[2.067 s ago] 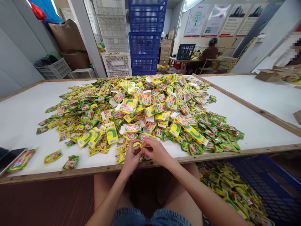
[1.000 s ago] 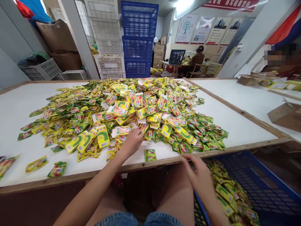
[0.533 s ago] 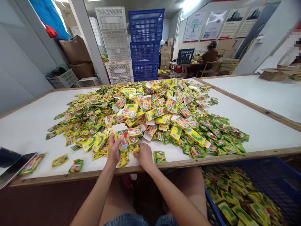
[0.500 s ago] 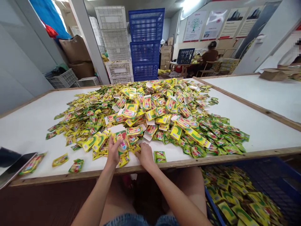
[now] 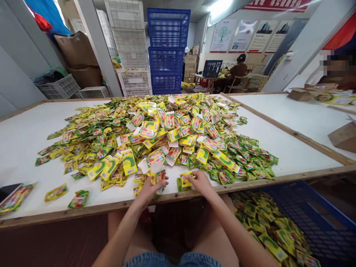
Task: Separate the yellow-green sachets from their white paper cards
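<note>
My left hand (image 5: pixel 148 191) is closed around a small printed carton (image 5: pixel 157 175) with its white flap open at the top, near the table's front edge. To the right of it, my right hand (image 5: pixel 204 185) pinches a yellow sachet (image 5: pixel 185 179) between thumb and fingers. This sachet overlaps a green sachet (image 5: pixel 180 186) close to the wooden edge; whether the fingers also grip the green one I cannot tell. Just beyond both hands spreads a large pile of yellow cartons (image 5: pixel 150 129) and sachets, with green sachets (image 5: pixel 247 159) along its right side.
Loose sachets (image 5: pixel 78 199) and a dark flat device (image 5: pixel 9 191) lie at the front left. A wooden rail (image 5: pixel 294 131) divides the white table (image 5: pixel 278 122). Below right stands a blue crate (image 5: pixel 319 218) beside many filled packs. Stacked crates (image 5: pixel 168 33) and other people are farther back.
My right hand has moved right, bringing a yellow sachet from the pile's edge onto the green one. My left hand has shifted right and lower with the carton. The camera view has turned slightly right.
</note>
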`<state>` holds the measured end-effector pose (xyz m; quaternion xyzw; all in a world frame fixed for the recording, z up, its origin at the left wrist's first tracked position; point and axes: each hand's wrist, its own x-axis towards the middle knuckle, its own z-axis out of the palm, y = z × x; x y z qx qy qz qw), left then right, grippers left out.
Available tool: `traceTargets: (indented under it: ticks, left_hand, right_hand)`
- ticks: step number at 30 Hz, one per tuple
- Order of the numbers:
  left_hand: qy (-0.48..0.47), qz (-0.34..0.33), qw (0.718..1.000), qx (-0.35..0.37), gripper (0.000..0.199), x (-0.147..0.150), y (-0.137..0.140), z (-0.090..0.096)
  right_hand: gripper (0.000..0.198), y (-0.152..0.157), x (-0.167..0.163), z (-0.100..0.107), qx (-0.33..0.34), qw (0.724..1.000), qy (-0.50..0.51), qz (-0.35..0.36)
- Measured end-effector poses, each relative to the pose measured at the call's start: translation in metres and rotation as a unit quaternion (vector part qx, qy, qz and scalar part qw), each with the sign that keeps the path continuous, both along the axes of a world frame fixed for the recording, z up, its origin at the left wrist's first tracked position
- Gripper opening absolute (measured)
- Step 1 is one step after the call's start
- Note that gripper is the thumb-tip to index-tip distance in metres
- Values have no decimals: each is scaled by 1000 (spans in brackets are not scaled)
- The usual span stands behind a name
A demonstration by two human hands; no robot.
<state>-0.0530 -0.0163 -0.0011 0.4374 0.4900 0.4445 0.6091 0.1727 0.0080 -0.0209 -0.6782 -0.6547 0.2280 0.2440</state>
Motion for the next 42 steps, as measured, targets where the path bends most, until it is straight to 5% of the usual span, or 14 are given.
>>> traceTargets:
  ticks: [4,10,16,23,26,35,39,42]
  left_hand:
    - [50,-41,998,-8,35,19,3,1]
    - [44,-121,991,24,23,29,14,2]
    - [10,-112,994,0,26,34,18,-13]
    - [-39,-101,994,-14,36,36,16,-11]
    - [-46,-74,996,-24,37,38,15,-7]
    - [-68,-55,995,-38,39,39,17,-11]
    - [-51,-40,997,-30,35,42,17,-15]
    - [-23,-53,998,3,34,45,19,-15]
  right_hand:
    - [32,-15,-19,-9,10,988,-144,-46]
    - [21,-9,-12,11,6,992,-116,43]
    - [15,18,-6,33,-1,948,-195,251]
    - [32,26,-17,33,-52,937,-208,276]
    - [25,24,-14,33,-60,938,-200,276]
    - [13,20,4,41,-52,953,-131,270]
    - [11,28,4,62,23,975,48,214]
    - [14,32,-9,72,89,960,160,214]
